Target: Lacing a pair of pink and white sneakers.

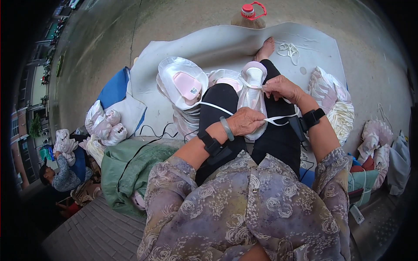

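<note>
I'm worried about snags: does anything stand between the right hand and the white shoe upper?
Nothing visible does: the right hand pinches a white lace right at the edge of the shoe upper.

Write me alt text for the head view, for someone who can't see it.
A seated person's left hand and right hand grip a white lace at a shoe upper. To its left, white-and-pink pieces are stacked on a pale sheet. A red-capped bottle stands beyond; a co-worker shows at far left.
</note>
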The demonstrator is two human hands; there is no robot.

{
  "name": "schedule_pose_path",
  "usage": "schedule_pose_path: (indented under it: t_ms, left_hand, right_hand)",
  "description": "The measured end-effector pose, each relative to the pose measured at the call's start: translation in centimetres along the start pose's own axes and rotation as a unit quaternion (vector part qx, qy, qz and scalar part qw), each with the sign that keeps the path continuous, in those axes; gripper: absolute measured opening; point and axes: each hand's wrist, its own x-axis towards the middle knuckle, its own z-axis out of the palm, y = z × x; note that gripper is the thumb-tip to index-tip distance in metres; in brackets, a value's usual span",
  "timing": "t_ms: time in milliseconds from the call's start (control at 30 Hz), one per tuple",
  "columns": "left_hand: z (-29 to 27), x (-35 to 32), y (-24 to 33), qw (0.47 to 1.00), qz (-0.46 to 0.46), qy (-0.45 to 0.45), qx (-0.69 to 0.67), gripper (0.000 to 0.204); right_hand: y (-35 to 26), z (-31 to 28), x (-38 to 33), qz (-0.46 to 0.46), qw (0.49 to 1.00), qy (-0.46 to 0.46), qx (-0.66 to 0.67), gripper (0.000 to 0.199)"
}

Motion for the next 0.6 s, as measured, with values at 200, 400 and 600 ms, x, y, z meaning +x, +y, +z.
schedule_pose_path:
  t_ms: [200,400,600]
  left_hand:
    - [0.0,-0.1,-0.4,1.0,0.018,-0.003,0.019,0.013]
    - [0.0,0.1,0.2,1.0,-0.004,0.003,0.004,0.015]
    - [-0.2,-0.4,1.6,0.997,0.04,0.071,-0.01,0.011]
  right_hand:
    - [1.3,-0.5,-0.3,-0.064,0.971,-0.049,0.226,0.023]
    - [0.5,-1.1,-0.9,0.001,0.986,0.033,0.161,0.027]
    - [-0.8,0.3,1.7,0.034,0.972,0.208,-0.1,0.043]
